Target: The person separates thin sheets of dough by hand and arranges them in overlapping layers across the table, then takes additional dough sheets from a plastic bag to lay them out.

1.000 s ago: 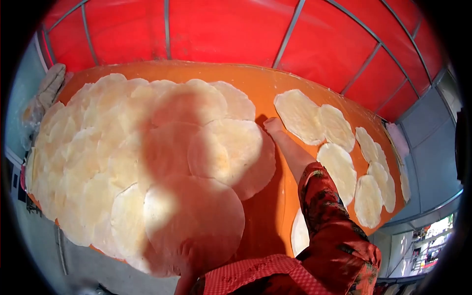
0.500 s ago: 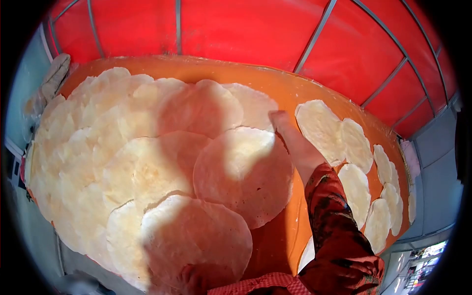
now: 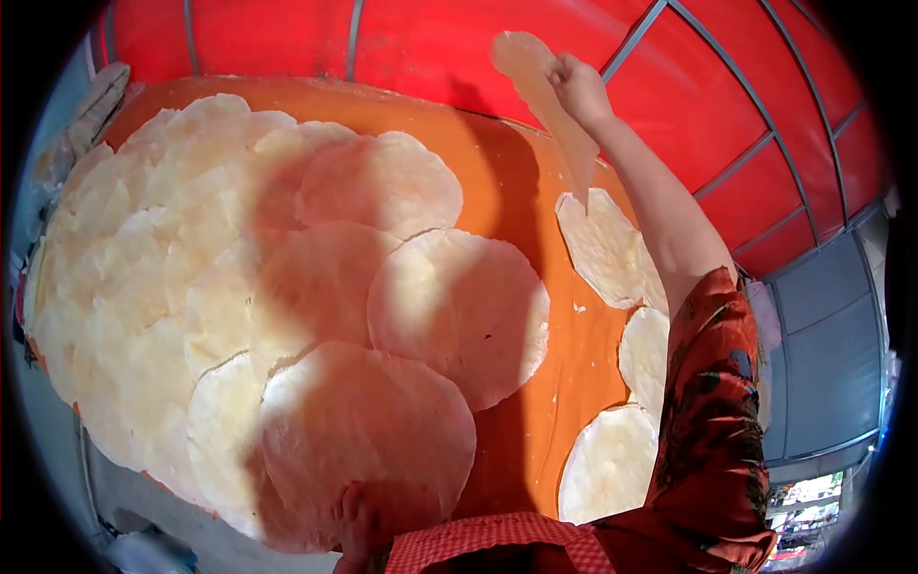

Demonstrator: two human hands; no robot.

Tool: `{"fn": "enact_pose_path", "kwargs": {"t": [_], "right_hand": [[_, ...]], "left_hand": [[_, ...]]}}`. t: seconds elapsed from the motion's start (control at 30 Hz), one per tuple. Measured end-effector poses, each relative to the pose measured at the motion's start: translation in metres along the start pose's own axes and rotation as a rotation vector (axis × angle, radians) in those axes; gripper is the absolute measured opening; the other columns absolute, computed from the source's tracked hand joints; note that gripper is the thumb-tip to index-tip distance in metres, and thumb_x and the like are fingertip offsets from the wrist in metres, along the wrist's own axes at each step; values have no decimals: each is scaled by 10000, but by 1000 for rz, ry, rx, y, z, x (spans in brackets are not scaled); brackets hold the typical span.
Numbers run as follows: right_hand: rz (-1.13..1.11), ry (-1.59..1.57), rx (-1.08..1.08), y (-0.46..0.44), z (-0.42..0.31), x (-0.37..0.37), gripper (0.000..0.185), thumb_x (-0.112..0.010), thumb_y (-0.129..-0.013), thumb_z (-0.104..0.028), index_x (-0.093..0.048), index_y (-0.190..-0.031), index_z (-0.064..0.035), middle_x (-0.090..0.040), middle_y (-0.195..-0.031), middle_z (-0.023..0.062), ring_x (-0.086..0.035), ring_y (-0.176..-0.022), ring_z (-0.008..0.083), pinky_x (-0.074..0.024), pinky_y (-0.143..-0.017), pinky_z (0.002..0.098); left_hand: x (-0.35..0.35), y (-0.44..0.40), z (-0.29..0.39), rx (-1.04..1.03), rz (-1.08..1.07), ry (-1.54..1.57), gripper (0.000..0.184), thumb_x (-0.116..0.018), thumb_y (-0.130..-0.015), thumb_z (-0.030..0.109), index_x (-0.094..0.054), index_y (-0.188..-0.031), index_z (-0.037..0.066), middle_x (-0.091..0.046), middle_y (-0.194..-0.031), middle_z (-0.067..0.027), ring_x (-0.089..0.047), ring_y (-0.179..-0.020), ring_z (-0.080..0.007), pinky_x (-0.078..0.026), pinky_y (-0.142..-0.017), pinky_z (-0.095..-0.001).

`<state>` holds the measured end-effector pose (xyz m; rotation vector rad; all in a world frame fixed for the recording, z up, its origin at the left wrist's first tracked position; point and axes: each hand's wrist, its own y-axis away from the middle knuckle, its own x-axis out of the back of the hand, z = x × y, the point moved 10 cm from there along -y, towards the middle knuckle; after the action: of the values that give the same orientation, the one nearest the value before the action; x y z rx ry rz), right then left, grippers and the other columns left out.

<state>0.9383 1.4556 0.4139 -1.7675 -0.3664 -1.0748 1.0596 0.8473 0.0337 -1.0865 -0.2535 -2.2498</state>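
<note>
My right hand (image 3: pixel 576 88) is raised high over the far side of the table, its fingers closed on the edge of a thin round flatbread sheet (image 3: pixel 550 91). The sheet hangs down almost edge-on, its lower tip close to another flatbread (image 3: pixel 604 249) on the right. At the near edge, my left hand (image 3: pixel 356 517) is low in shadow against a large flatbread (image 3: pixel 368 430); whether its fingers grip it I cannot make out. Beyond that lies a round flatbread (image 3: pixel 459 316) with a small dark spot, overlapping its neighbours.
Many overlapping flatbreads (image 3: pixel 143 306) cover the left of the orange table (image 3: pixel 588 364). Several more lie on the right, one (image 3: pixel 612 464) near my sleeve. A red panelled sheet (image 3: pixel 459 48) with grey bars rises behind the table. A grey cloth bundle (image 3: pixel 100 110) sits at the far left corner.
My right hand has lifted the far flatbread sheet off the table and carried it up and to the right, baring orange surface there. My left hand stays at the near edge.
</note>
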Motion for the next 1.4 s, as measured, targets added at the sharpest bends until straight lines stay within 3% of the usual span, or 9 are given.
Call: {"fn": "enact_pose_path", "kwargs": {"t": [0.2, 0.4, 0.5, 0.57, 0.63, 0.77, 1.03, 1.2, 1.4], "right_hand": [[61, -802, -360, -12, 35, 13, 206, -609, -868, -131, -580, -994, 29, -619, -863, 67, -581, -747, 154, -471, -655, 327], [72, -1092, -661, 70, 149, -78, 208, -593, -822, -100, -623, -1012, -20, -628, -868, 80, -597, -776, 162, -495, -659, 319], [-112, -115, -714, 150, 211, -143, 303, -631, -800, -184, -607, -1040, 1, -622, -886, 78, -609, -822, 235, -504, -695, 375], [31, -580, -907, 234, 224, -173, 341, -650, -807, -220, -557, -1105, -83, -599, -903, 86, -574, -744, 200, -492, -603, 381], [128, -386, -1048, 325, 300, -225, 410, -716, -776, -186, -510, -1112, -75, -585, -939, 82, -554, -773, 172, -476, -610, 331], [150, -347, -706, 426, 226, -127, 332, -651, -809, -40, -531, -1118, -26, -604, -1035, 87, -576, -918, 174, -467, -788, 279], [62, -350, -827, 593, 227, 7, 129, -634, -792, -40, -628, -916, -5, -667, -821, 109, -636, -747, 201, -505, -684, 307], [-145, -130, -761, 547, 196, 4, 152, -619, -809, -148, -648, -924, -51, -649, -875, 166, -623, -837, 333, -497, -753, 400], [-137, 149, -528, 455, 213, -37, 276, -557, -774, -105, -588, -1043, -50, -583, -1116, 120, -544, -1053, 293, -447, -846, 423]], "left_hand": [[-3, 4, -6, -12, 26, 34, 339, -662, -722, 250, -606, -980, 38, -492, -1237, -173, -440, -1158, -409, -346, -949, -506], [-12, 3, -12, 22, 12, -19, 324, -647, -744, 261, -613, -981, 42, -495, -1222, -166, -432, -1158, -401, -340, -963, -504], [5, -8, 8, 61, 51, 0, 333, -631, -758, 277, -612, -999, 47, -491, -1222, -170, -426, -1161, -402, -344, -957, -500], [13, -12, 13, 43, 36, 29, 349, -622, -763, 285, -604, -1019, 49, -484, -1228, -176, -422, -1163, -406, -350, -943, -498], [-2, -2, -2, -38, -34, 65, 370, -618, -762, 291, -593, -1041, 49, -473, -1237, -183, -418, -1163, -409, -357, -924, -498], [-60, 42, -74, -7, 50, -60, 424, -633, -726, 283, -574, -1075, 49, -467, -1223, -192, -423, -1133, -421, -362, -898, -497], [-13, 0, 2, -202, -161, -83, 423, -650, -716, 255, -567, -1076, 49, -476, -1184, -191, -443, -1083, -421, -397, -877, -494], [2, -13, 34, -255, -135, -71, 307, -643, -725, 183, -592, -991, 40, -508, -1139, -193, -475, -1048, -411, -421, -872, -464], [36, -51, 98, -233, -29, 4, 217, -639, -726, 51, -597, -936, 14, -580, -1040, -189, -539, -986, -367, -443, -861, -423]]}}
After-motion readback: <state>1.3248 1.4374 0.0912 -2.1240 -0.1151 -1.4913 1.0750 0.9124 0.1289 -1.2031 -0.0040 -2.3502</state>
